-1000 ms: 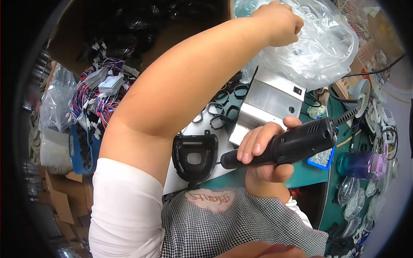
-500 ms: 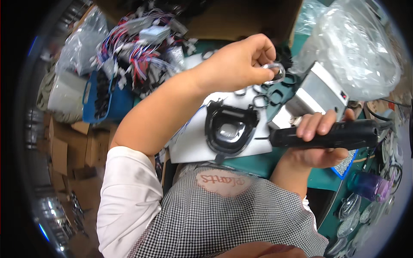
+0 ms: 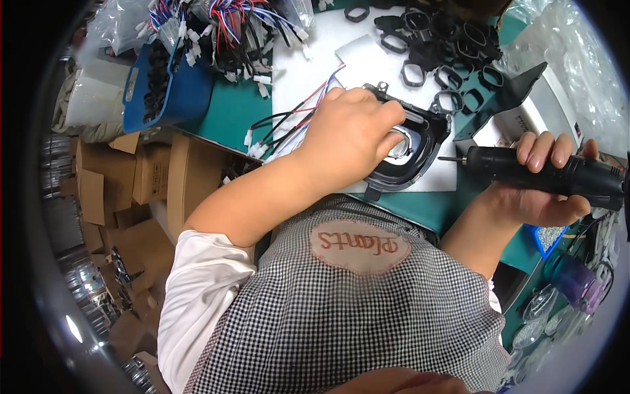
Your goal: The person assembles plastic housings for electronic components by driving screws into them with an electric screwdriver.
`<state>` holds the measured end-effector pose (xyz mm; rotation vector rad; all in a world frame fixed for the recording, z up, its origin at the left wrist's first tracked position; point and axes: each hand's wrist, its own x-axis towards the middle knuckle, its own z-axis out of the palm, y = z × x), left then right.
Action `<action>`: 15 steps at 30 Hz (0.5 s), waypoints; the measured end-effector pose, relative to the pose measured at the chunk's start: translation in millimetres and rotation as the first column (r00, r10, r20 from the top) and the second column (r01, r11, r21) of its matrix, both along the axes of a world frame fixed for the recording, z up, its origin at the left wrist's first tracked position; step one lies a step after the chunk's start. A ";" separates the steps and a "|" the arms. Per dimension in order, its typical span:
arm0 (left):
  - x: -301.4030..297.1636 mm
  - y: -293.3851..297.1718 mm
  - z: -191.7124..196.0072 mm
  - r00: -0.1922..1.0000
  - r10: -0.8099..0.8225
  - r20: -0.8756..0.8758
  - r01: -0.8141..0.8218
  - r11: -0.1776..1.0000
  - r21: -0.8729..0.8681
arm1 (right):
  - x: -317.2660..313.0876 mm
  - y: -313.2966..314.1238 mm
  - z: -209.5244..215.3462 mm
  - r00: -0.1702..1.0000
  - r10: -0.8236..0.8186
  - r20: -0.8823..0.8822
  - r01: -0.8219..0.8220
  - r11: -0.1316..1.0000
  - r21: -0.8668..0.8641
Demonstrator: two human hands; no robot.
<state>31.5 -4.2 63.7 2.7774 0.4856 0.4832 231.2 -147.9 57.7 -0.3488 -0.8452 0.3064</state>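
My left hand (image 3: 351, 131) reaches over a black oval housing (image 3: 408, 176). Its thumb and fingers are pinched on a clear round ring (image 3: 398, 147) at the housing's middle, and the fingers cover part of it. In my right hand (image 3: 530, 202) lies a black electric screwdriver (image 3: 491, 165), held level with my fingers over its top. Its thin bit points left and ends close to the housing's right edge. The housing rests on a white foam sheet (image 3: 298, 69). Red, blue and black wires (image 3: 289, 119) with white plugs come out beside my left wrist.
Several black ring-shaped parts (image 3: 453, 39) are heaped behind the housing. A grey-white box (image 3: 551, 98) stands at the right, with clear plastic bags (image 3: 574, 49) behind. A blue basket (image 3: 200, 98) and bundled wires sit at the left. A blue-rimmed tray (image 3: 546, 240) holds small pieces.
My left hand has brought the clear ring down and nearer, from above the black rings to the housing. The view has shifted; my right hand still holds the screwdriver.
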 end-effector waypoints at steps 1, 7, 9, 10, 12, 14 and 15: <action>0.9 -0.8 -9.8 0.994 -0.015 0.111 0.006 0.997 0.083 | 0.6 0.7 -1.1 1.000 0.008 0.004 -0.008 1.000 -0.001; -2.8 -2.7 -30.4 0.990 -0.005 0.141 -0.001 0.999 0.047 | 6.0 1.4 -5.8 0.997 0.057 0.042 -0.057 0.998 -0.013; -3.6 -3.4 -31.8 0.984 -0.022 0.178 0.010 0.998 0.068 | 6.5 0.4 -6.0 0.998 0.058 0.041 -0.057 0.998 -0.016; -4.6 -3.4 -30.8 0.984 -0.026 0.175 0.014 0.997 0.072 | 6.7 -0.1 -6.1 0.997 0.060 0.044 -0.059 0.998 -0.017; -6.3 -2.5 -27.8 0.985 -0.031 0.172 0.018 0.997 0.078 | 5.8 -0.4 -5.8 0.997 0.063 0.036 -0.063 0.998 -0.013; -5.8 2.1 -22.8 0.985 -0.055 0.163 0.050 0.998 0.035 | 5.9 1.3 -4.4 0.997 0.067 0.035 -0.067 0.998 -0.004; -3.0 6.3 -19.4 0.985 -0.057 0.166 0.051 0.998 0.038 | 5.3 1.1 -4.0 0.997 0.068 0.034 -0.068 0.998 -0.009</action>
